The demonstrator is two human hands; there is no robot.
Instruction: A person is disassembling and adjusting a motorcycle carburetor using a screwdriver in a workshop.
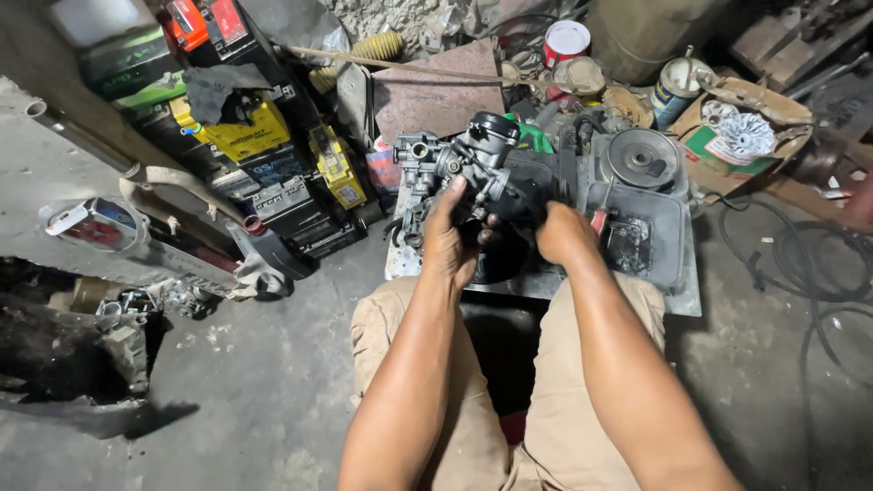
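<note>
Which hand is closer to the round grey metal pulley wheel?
Right. The right hand grips the black part just below-left of the round grey metal pulley wheel; the left hand is farther left, holding the carburetor.

The person's forearms are bare from the elbows down, with no sleeves, gloves, watch or rings showing. The left hand (452, 238) and right hand (566, 235) carry dark, greasy smudges across the knuckles and fingers (455, 195). Below the arms, khaki tan trousers (555, 427) cover both legs, the cloth creased and marked with dull stains.
</note>
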